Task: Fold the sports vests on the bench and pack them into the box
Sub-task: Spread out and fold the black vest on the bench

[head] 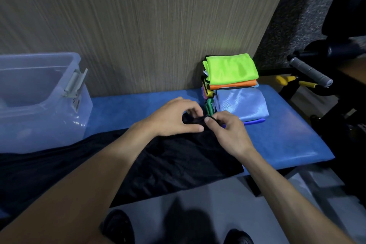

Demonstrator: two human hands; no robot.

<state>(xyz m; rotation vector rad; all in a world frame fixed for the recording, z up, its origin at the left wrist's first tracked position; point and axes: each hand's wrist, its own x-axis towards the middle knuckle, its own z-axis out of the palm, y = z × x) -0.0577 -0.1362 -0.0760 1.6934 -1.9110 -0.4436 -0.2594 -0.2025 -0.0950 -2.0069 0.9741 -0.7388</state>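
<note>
Both hands' (174, 118) (227, 134) grip pinched on black vest (178, 160) atop blue bench (287, 134), wood-grain wall (138, 25) behind.

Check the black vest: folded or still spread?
Spread. The black vest lies flat across the blue bench; both hands pinch its far edge.

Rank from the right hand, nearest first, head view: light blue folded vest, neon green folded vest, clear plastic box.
From the right hand:
1. Light blue folded vest, just beyond it, to its right.
2. Neon green folded vest, atop the stack by the wall.
3. Clear plastic box, far left.
</note>
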